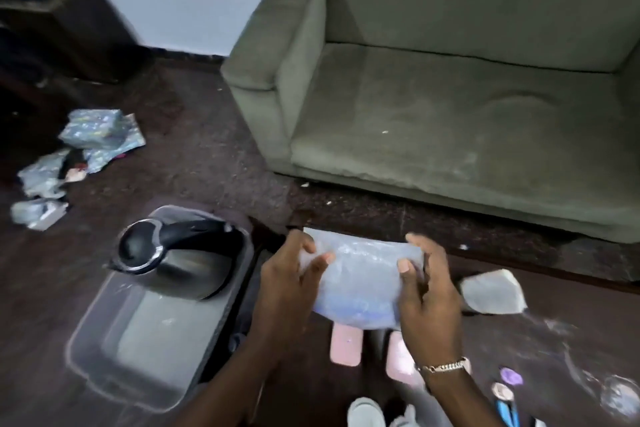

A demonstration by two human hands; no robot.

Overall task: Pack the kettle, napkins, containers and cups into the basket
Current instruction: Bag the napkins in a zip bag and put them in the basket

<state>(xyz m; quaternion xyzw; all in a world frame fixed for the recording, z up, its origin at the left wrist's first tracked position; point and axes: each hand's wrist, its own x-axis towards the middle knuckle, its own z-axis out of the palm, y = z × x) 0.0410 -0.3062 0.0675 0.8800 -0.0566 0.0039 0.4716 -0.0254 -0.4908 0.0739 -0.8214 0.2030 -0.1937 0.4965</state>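
A steel kettle [173, 263] with a black lid and handle sits in the far end of a clear plastic basket [104, 340] on the floor at lower left. Both hands hold a pale bluish pack of napkins [360, 284] in the air just right of the basket. My left hand [287, 274] grips its left edge and my right hand [426, 291] grips its right edge. Another pale napkin pack [491, 291] lies on the floor to the right. Two pink flat pieces [346, 343] lie under the held pack. Containers and cups are not clearly seen.
A grey-green armchair [450, 97] stands straight ahead. Several patterned packets [93, 135] lie scattered on the dark floor at left, near a dark cabinet [62, 24]. Small purple and blue items [509, 388] and clear plastic lie at lower right.
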